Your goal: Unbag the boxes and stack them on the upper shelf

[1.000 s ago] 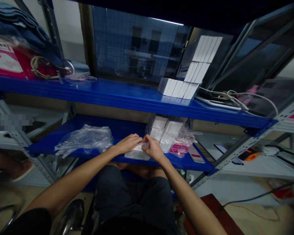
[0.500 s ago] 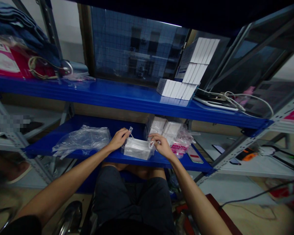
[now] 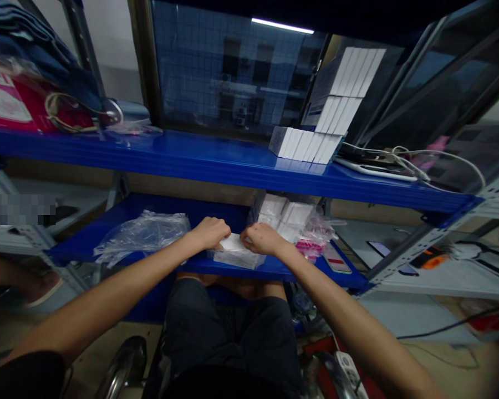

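A white box in a clear plastic bag (image 3: 239, 258) lies on the lower blue shelf in front of me. My left hand (image 3: 211, 233) is closed at the box's back left corner, fingers curled down into the plastic. At the back right corner my right hand (image 3: 263, 238) is curled in the same way, gripping the bag. The fingertips of both are partly hidden. A pile of clear plastic bags (image 3: 143, 235) lies to the left. Behind my right hand stand several wrapped white boxes (image 3: 293, 213).
A phone (image 3: 336, 260) and a pink-and-clear plastic packet (image 3: 310, 246) lie right of the boxes. On the upper blue shelf (image 3: 208, 155), overhead of my hands, stand stacked white boxes (image 3: 341, 113) and a white cable (image 3: 453, 152). Metal shelf posts (image 3: 424, 238) border the right side.
Both hands have come down from the raised bag ends onto the top of the wrapped box, their fingers now more curled. The view has shifted slightly.
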Demonstrator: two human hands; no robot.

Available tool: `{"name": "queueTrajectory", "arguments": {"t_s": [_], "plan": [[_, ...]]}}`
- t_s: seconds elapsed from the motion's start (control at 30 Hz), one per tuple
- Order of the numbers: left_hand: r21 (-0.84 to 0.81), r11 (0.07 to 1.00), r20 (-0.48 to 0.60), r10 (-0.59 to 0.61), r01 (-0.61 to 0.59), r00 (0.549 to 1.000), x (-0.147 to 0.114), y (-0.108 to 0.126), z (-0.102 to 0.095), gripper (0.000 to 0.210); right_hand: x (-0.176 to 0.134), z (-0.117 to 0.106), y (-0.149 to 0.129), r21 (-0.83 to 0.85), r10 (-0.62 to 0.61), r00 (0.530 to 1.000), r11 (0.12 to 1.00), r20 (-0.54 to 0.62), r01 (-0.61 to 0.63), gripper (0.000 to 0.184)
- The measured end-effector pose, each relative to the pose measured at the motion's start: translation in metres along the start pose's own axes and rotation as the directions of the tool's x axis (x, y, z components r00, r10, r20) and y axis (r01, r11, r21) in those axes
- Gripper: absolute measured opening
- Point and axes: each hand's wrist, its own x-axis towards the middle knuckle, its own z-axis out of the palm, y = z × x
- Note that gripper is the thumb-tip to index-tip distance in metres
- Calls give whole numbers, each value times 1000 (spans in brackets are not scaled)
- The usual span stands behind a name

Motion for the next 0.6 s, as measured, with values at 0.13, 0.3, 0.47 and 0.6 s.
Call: {"name": "queueTrajectory", "arguments": {"t_s": [0.13,0.3,0.47,0.6], "plan": [[51,998,41,-22,20,999,-4,-4,6,73,-7,-8,-10,-95,-26,999,995,-39,22,43],[-5,999,22,-46,46,999,-12,-32,17,108,-22,-3,-2,-24,-62,994,998,-85,60,50],[-52,997,108,-46,52,993,-6,-50,30,100,-24,17,19,-86,347,938,934,-4,-346,59],[-200,980,82,10,7,997,0,-51,38,79,-27,33,38,-46,459,874,888,160,-458,66]]}}
